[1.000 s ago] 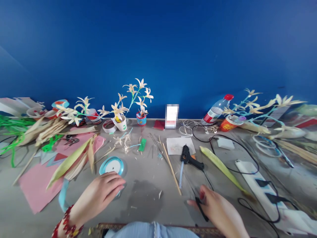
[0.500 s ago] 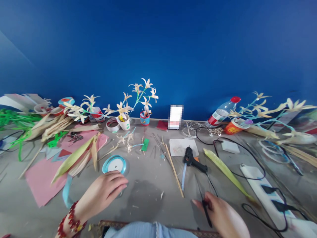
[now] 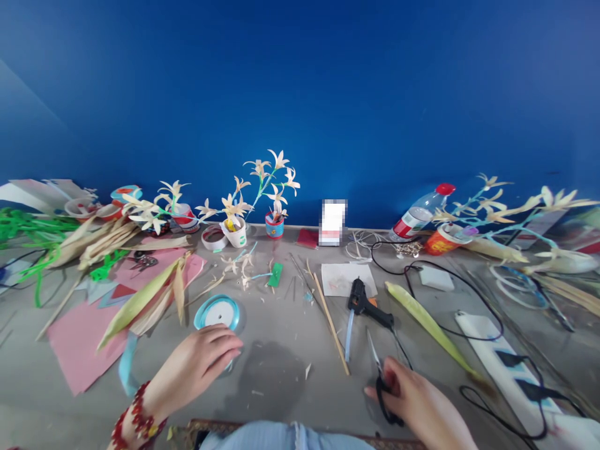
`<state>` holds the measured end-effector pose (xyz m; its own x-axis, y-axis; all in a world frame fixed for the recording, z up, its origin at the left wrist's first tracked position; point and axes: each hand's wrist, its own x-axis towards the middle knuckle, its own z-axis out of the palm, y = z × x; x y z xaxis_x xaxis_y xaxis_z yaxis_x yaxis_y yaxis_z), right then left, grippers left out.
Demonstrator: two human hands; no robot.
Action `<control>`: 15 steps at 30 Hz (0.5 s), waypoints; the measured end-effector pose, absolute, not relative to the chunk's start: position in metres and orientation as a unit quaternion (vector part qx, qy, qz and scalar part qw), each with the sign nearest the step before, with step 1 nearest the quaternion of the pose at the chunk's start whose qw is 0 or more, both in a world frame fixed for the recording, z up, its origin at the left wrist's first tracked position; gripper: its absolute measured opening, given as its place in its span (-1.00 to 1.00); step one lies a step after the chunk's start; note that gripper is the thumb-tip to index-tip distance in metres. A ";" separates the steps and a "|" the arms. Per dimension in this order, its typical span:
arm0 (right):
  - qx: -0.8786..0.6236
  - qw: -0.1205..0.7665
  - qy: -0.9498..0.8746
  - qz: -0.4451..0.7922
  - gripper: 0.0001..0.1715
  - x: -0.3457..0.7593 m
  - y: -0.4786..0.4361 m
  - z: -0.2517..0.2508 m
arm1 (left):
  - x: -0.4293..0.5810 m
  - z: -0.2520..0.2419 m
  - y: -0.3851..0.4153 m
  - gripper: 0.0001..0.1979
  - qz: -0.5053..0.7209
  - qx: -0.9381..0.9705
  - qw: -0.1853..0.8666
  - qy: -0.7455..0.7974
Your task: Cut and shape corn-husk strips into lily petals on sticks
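My left hand [image 3: 201,362] hovers or rests at the near edge of a blue ribbon spool [image 3: 202,310] with a white centre. Its fingers are pressed together and bent down. A small bit of blue shows below the fingertips, but what they pinch, if anything, is hidden. A loose blue ribbon strip [image 3: 126,367] lies left of that wrist. In my right hand [image 3: 412,394] is a pair of scissors [image 3: 379,369] with black handles, its blades pointing away from me. Beyond the scissors lies a black glue gun [image 3: 363,300] with a pale glue stick.
A thin wooden stick [image 3: 332,319] lies mid-table. Dried corn husks [image 3: 140,306] and pink paper [image 3: 84,344] lie left. Husk flowers stand in a white cup [image 3: 235,234]. A bottle [image 3: 417,215], a green husk [image 3: 426,322], cables and a power strip [image 3: 497,356] are right.
The scissors have turned in my right hand, so both blades and the handle loops show more clearly. My left hand has barely moved.
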<state>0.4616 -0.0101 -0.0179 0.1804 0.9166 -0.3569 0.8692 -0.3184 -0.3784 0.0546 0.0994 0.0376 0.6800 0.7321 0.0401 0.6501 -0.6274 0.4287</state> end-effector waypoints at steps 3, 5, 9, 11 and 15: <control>-0.760 0.037 -0.586 0.280 -0.82 0.465 -0.010 -0.011 | 0.054 0.041 0.099 -0.74 0.112 0.899 0.195 0.377; -0.756 0.036 -0.596 0.269 -0.79 0.467 -0.012 -0.009 | 0.055 0.042 0.099 -0.75 0.109 0.900 0.199 0.372; -0.731 0.129 -0.646 0.176 -0.74 0.457 -0.009 -0.002 | 0.076 0.046 0.099 -0.77 0.124 0.905 0.148 0.379; -0.662 0.221 -0.707 0.117 -0.68 0.438 0.001 0.008 | 0.095 0.043 0.101 -0.76 0.129 0.920 0.079 0.361; -0.519 0.309 -0.794 0.069 -0.27 0.376 0.033 0.034 | 0.135 0.022 0.103 -0.75 0.153 0.954 0.008 0.259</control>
